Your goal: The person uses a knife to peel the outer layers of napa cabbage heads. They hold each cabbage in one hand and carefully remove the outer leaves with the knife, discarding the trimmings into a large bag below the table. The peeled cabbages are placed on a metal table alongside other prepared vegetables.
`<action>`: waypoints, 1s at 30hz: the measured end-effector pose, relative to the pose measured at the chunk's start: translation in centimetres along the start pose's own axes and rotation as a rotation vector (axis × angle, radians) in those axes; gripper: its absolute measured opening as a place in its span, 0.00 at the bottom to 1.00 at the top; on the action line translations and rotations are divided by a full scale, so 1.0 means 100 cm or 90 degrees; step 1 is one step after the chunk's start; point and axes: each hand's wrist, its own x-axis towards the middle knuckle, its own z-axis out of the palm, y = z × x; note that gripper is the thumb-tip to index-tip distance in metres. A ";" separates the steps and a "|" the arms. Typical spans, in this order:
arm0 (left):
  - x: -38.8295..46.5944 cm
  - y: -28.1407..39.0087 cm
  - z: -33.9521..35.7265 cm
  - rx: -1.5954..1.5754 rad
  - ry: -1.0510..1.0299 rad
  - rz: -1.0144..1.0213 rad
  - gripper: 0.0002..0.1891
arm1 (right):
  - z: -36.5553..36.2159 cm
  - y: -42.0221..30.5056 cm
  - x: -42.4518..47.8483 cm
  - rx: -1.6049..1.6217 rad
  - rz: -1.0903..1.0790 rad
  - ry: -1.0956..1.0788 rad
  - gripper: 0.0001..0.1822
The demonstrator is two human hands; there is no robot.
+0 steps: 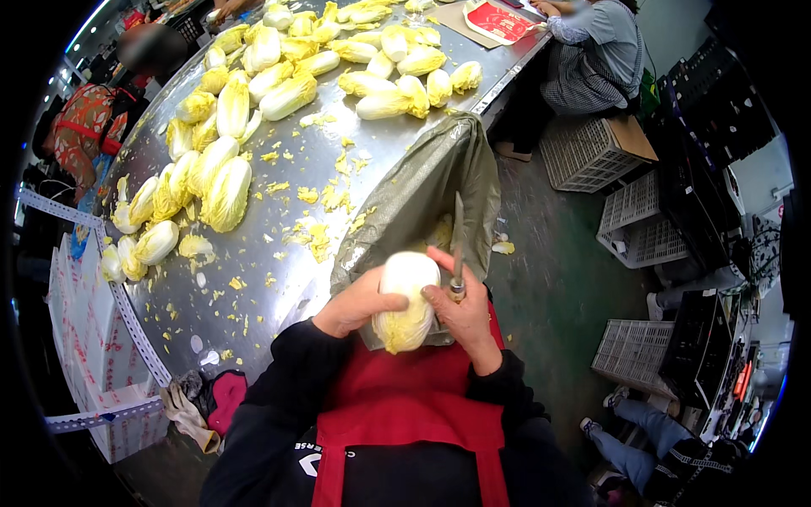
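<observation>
A napa cabbage (407,304), white end away from me and yellow leaves towards my body, is held over my red apron. My left hand (364,302) grips its left side. My right hand (466,310) rests its thumb on the cabbage's right side and also holds a knife (459,234) by its handle, blade pointing up and away. Just beyond my hands lies an open olive-grey plastic bag (396,196) over the table edge, with some pale leaves inside. Several napa cabbages (226,193) lie on the metal table (253,253) to the left and at the back.
Loose leaf scraps (317,237) litter the table. A red printed sheet (497,22) lies at the back right, near a seated person (592,57). Plastic crates (633,355) stand on the floor to the right. At the left are white boxes (95,336), a perforated metal frame (136,329) and gloves (187,415).
</observation>
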 end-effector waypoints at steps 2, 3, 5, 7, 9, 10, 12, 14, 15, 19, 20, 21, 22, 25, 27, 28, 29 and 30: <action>-0.001 -0.019 0.002 0.039 0.054 0.016 0.35 | -0.014 -0.008 -0.002 -0.086 0.013 0.029 0.25; -0.004 -0.028 0.002 0.054 0.083 0.019 0.35 | -0.022 -0.010 -0.005 -0.101 0.045 0.034 0.25; -0.007 -0.037 0.000 0.167 0.132 0.074 0.34 | -0.036 -0.010 -0.015 -0.282 0.020 -0.021 0.20; -0.013 -0.037 0.000 0.300 0.167 0.108 0.33 | -0.041 -0.012 -0.028 -0.434 0.057 -0.091 0.18; -0.018 -0.030 0.009 0.393 0.218 0.137 0.31 | -0.035 -0.019 -0.037 -0.462 -0.062 -0.131 0.16; -0.020 -0.026 0.013 0.427 0.240 0.129 0.31 | -0.032 -0.020 -0.040 -0.478 -0.080 -0.152 0.17; -0.019 -0.027 0.012 0.450 0.258 0.146 0.31 | -0.028 -0.026 -0.040 -0.524 -0.087 -0.185 0.15; -0.023 -0.031 0.012 0.462 0.271 0.133 0.32 | -0.024 -0.021 -0.041 -0.537 -0.071 -0.212 0.14; -0.024 -0.032 0.012 0.455 0.278 0.120 0.32 | -0.023 -0.019 -0.040 -0.543 -0.068 -0.225 0.14; -0.026 -0.028 0.017 0.467 0.269 0.107 0.33 | -0.019 -0.013 -0.041 -0.523 -0.066 -0.227 0.11; -0.026 -0.029 0.016 0.480 0.272 0.112 0.33 | -0.018 -0.013 -0.040 -0.523 -0.060 -0.234 0.10; -0.027 -0.031 0.016 0.492 0.274 0.119 0.34 | -0.018 -0.013 -0.040 -0.524 -0.053 -0.242 0.10; -0.027 -0.029 0.017 0.475 0.273 0.104 0.34 | -0.018 -0.013 -0.040 -0.533 -0.043 -0.246 0.09; -0.029 -0.026 0.022 0.450 0.275 0.081 0.33 | -0.018 -0.011 -0.041 -0.557 -0.015 -0.258 0.07; -0.030 -0.029 0.023 0.470 0.281 0.097 0.32 | -0.020 -0.007 -0.041 -0.575 0.001 -0.261 0.06; -0.031 -0.029 0.024 0.456 0.282 0.089 0.32 | -0.020 -0.005 -0.041 -0.576 0.001 -0.256 0.06; -0.032 -0.029 0.024 0.441 0.283 0.080 0.32 | -0.020 -0.003 -0.041 -0.577 0.001 -0.251 0.06; -0.033 -0.029 0.025 0.426 0.283 0.072 0.32 | -0.021 -0.001 -0.041 -0.577 0.002 -0.246 0.06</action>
